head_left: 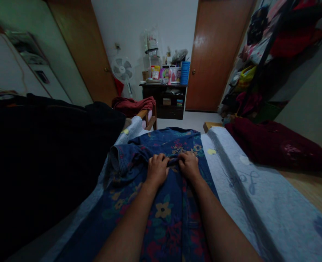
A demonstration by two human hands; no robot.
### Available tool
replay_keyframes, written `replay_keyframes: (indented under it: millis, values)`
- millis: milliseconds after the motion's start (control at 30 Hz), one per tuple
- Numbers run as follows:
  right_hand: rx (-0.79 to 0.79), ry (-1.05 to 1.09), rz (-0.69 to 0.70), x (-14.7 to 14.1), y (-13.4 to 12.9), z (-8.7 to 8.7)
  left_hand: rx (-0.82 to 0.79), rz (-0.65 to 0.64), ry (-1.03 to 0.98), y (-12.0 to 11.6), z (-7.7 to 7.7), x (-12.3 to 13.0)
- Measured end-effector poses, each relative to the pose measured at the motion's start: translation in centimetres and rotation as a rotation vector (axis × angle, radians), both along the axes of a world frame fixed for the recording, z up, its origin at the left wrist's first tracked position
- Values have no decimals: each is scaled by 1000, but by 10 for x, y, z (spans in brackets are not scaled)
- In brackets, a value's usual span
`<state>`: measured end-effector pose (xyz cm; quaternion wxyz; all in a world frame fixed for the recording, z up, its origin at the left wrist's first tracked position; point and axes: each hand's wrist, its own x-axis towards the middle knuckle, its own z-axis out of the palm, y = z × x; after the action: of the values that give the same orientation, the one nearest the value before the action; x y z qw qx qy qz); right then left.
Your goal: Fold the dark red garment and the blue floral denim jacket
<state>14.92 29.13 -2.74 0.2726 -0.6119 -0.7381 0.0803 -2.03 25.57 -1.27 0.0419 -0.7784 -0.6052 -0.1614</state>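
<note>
A blue floral garment (162, 218) lies spread before me on a light patterned sheet (229, 174). It has a short sleeve at the left, and its far edge is near the end of the bed. My left hand (157, 165) is closed on the cloth near the middle, fingers curled over a fold. Just right of it, my right hand (188, 163) pinches the same fold. A short ridge of bunched fabric runs between the two hands. The fingertips are partly hidden in the cloth.
Black clothing (46, 156) is heaped at the left. A folded maroon garment (281, 145) lies at the right. Beyond the bed are a wooden chair with a red cloth (135, 105), a standing fan (122, 69), a dark cabinet (163, 103) and a loaded clothes rack (267, 54).
</note>
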Motion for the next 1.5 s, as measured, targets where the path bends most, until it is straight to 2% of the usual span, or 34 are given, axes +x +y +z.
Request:
replay_keyframes:
  millis: [133, 267, 433, 600, 767, 900, 1000, 1133, 1233, 1333, 1500]
  values:
    - [-57, 162, 26, 3, 6, -6, -14, 112, -15, 1, -2, -4]
    - [-48, 258, 44, 7, 9, -8, -23, 163, -39, 1, 3, -6]
    - [-83, 493, 68, 13, 13, -8, 78, 124, -48, -1, 11, -3]
    - [-104, 650, 3, 15, 16, -11, -64, 26, 12, 1, 4, -2]
    - [-88, 500, 33, 14, 16, -12, -160, 20, -17, 2, -2, -3]
    - [-195, 237, 54, 13, 26, -1, -176, -16, -48, 2, -1, -1]
    - [-251, 21, 55, 12, 42, 14, -177, -102, -84, 2, -1, 2]
    - [-211, -50, 51, 8, 74, 31, -192, -154, -121, 1, -3, 6]
    - [-168, -93, 95, -2, 98, 37, -191, -159, -127, 1, -7, 8]
    - [-160, -134, 149, -16, 116, 35, -196, -152, -137, 2, -10, 8]
    - [-198, -203, 202, -34, 131, 19, -256, -122, -166, 1, -9, 9]
